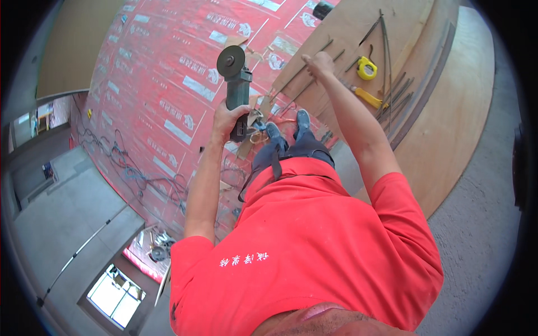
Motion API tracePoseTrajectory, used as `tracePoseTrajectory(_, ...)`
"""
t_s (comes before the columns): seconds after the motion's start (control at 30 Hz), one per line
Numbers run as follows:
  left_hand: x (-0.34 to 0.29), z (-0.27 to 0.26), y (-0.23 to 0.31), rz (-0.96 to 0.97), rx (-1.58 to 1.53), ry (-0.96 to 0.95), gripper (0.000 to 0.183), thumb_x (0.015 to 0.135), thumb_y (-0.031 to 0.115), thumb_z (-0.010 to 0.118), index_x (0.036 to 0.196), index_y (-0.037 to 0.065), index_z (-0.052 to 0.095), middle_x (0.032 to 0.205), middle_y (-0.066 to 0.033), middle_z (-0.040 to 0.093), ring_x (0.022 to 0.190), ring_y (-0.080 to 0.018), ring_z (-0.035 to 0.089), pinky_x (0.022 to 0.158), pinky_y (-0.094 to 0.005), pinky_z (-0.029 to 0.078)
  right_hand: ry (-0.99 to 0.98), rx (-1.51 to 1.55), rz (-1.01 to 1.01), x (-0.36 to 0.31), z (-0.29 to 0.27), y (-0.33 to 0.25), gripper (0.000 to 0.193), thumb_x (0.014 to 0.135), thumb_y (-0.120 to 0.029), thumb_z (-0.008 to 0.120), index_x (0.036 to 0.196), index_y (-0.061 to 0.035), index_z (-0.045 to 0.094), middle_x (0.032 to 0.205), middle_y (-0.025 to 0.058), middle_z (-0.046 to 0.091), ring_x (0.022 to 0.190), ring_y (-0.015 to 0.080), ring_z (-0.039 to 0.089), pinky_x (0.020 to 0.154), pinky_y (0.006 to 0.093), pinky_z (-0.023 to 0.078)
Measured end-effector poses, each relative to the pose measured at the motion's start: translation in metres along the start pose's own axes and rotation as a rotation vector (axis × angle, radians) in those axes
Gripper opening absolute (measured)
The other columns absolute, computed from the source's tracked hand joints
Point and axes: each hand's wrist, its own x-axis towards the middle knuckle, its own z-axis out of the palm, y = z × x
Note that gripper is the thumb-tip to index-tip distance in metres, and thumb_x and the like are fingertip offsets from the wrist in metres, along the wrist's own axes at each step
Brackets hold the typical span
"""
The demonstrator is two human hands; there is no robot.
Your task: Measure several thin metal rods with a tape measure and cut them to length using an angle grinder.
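My left hand (pixel 228 119) is wrapped round the body of a dark green angle grinder (pixel 238 92), held up over the red floor covering. Its thin round disc (pixel 231 61) points away from me. Over the wooden board on the right, my right hand (pixel 321 65) has its fingers curled closed. Thin metal rods (pixel 302 89) lie beneath and beside that hand; whether it grips one is hidden. To its right on the board are a yellow tape measure (pixel 367 68) and a tool with a yellow handle (pixel 368 98).
More thin rods (pixel 397 101) lie on the wooden board (pixel 400 33) at the right. Red printed sheeting (pixel 151 84) covers the floor. Tangled cables (pixel 134 173) run along its left side. Scraps lie near my shoes (pixel 302 119). A window (pixel 116 294) shows at lower left.
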Motion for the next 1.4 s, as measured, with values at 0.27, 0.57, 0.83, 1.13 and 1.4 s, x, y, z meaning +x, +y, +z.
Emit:
tracePoseTrajectory(0.27,-0.02,-0.029,-0.022,0.055,0.162,0.05,0.05,0.065,0.027,0.081,0.102,-0.001,0.062,0.087,-0.0068,0.066,0.075,-0.013,0.063,0.068,-0.0297,0.05,0.018,0.568,0.273,-0.006,0.013,-0.021,0.02,0.083,-0.023,0.065,0.079,-0.0031,0.067,0.073,0.011,0.068,0.065,0.0191,0.069,0.06,0.0323,0.056)
tracePoseTrajectory(0.57,0.016,0.019,-0.037,0.231,0.608,-0.067,0.072,0.056,0.042,0.079,0.113,0.002,0.06,0.097,-0.0216,0.067,0.093,-0.0336,0.066,0.083,-0.0412,0.051,0.254,0.451,-0.225,-0.074,-0.12,-0.015,0.04,0.093,-0.028,0.056,0.12,0.0005,0.063,0.082,0.0047,0.063,0.063,0.009,0.055,0.059,0.024,0.047)
tracePoseTrajectory(0.83,0.048,0.049,-0.035,0.284,0.705,-0.189,0.072,0.058,0.043,0.077,0.113,0.001,0.056,0.1,-0.022,0.065,0.096,-0.035,0.064,0.083,-0.0413,0.05,0.089,-0.253,-0.594,-0.138,-0.119,0.016,0.035,0.09,-0.015,0.055,0.124,-0.0152,0.061,0.102,0.0113,0.067,0.094,0.0311,0.065,0.08,0.0383,0.051)
tracePoseTrajectory(1.13,0.059,0.049,-0.032,0.28,0.802,-0.238,0.068,0.058,0.041,0.076,0.108,0.001,0.057,0.099,-0.0237,0.065,0.096,-0.038,0.064,0.084,-0.0446,0.05,-0.156,-0.755,-0.594,-0.13,-0.119,0.008,0.049,0.09,-0.012,0.046,0.134,-0.0311,0.051,0.102,0.0106,0.064,0.09,0.0279,0.065,0.071,0.0414,0.052)
tracePoseTrajectory(1.4,0.055,0.052,-0.023,0.271,0.824,-0.238,0.072,0.059,0.042,0.078,0.113,0.001,0.056,0.104,-0.0243,0.065,0.102,-0.0369,0.062,0.088,-0.0431,0.049,-0.245,-0.749,-0.488,-0.133,-0.125,-0.01,0.04,0.089,-0.011,0.048,0.126,-0.0246,0.058,0.097,0.0122,0.065,0.088,0.0284,0.066,0.07,0.0408,0.051)
